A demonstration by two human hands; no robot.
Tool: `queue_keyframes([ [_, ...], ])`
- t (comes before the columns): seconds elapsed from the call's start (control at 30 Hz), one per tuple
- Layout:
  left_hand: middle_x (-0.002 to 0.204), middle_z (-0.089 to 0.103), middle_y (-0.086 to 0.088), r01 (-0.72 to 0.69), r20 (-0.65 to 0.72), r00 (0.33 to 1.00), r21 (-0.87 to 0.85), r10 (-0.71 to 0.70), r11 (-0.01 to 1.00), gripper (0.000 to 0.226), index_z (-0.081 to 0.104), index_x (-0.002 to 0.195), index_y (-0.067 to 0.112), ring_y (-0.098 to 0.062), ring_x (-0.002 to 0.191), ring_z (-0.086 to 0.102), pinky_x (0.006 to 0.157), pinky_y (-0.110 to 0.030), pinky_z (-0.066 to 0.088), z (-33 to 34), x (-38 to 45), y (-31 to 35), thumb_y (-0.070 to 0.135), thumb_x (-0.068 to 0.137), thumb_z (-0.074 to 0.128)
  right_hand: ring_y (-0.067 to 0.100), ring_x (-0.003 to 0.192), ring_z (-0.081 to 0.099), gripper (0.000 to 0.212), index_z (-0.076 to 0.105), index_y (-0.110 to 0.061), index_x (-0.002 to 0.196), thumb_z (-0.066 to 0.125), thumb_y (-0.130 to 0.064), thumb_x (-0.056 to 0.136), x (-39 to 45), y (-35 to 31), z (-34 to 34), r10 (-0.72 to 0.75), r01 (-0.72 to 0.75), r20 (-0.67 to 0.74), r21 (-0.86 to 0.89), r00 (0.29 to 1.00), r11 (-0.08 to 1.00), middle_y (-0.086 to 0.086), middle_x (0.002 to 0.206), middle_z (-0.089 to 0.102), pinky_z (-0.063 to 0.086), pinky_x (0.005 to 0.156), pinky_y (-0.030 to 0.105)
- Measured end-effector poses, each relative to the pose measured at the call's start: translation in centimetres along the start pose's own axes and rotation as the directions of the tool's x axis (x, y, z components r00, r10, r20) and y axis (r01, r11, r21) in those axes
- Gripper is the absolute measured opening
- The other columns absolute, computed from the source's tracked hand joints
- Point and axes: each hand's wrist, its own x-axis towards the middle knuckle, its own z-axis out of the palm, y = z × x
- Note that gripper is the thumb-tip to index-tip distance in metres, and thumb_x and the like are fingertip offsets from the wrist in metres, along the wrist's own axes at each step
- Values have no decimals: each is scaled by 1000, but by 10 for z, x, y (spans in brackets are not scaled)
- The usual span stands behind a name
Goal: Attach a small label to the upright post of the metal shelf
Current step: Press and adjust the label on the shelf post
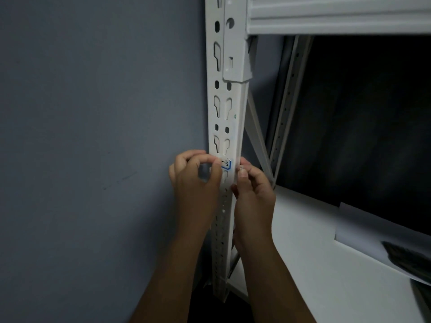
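A white slotted upright post (pixel 229 108) of the metal shelf runs down the middle of the view. A small white label (pixel 226 164) with a blue border and black writing lies against the post's front face at hand height. My left hand (pixel 197 180) is on the post's left side, its fingers curled, thumb and fingertip pinching the label's left edge. My right hand (pixel 253 192) is on the post's right side, fingers curled, pinching at the post's right edge beside the label. The label's left part is hidden by my left fingers.
A blue-grey wall (pixel 93 136) fills the left. A white horizontal shelf beam (pixel 338 17) joins the post at top right. Below it is a white shelf board (pixel 314 264) with sheets of paper (pixel 373 231); behind is dark.
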Motion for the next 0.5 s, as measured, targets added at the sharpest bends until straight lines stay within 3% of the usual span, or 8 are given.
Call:
queue_keyframes([
  [0.13,103,49,8,-2,-42,999,6,2,1000,8,62,77,19,-7,104,36,80,-6,33,6,1,1,13,81,66,2,99,62,14,64,-16,98,52,-11,96,1,0,0,-6,6,-3,-11,1000,1000,-7,118,63,49,64,9],
  [0.3,105,48,7,63,-41,997,-31,-64,998,8,61,79,19,-7,104,35,79,-4,31,10,0,0,12,82,64,5,101,62,15,64,-10,103,51,-10,96,1,0,0,-8,8,-3,-27,1000,1000,-5,120,62,48,64,8],
  [0.5,106,45,9,65,-40,997,-39,-67,997,4,62,80,16,-4,104,32,77,3,28,13,-1,-2,13,82,63,2,96,63,14,64,-16,98,51,-11,96,-1,-1,0,0,0,-4,-18,1000,1000,-7,118,63,49,63,9],
])
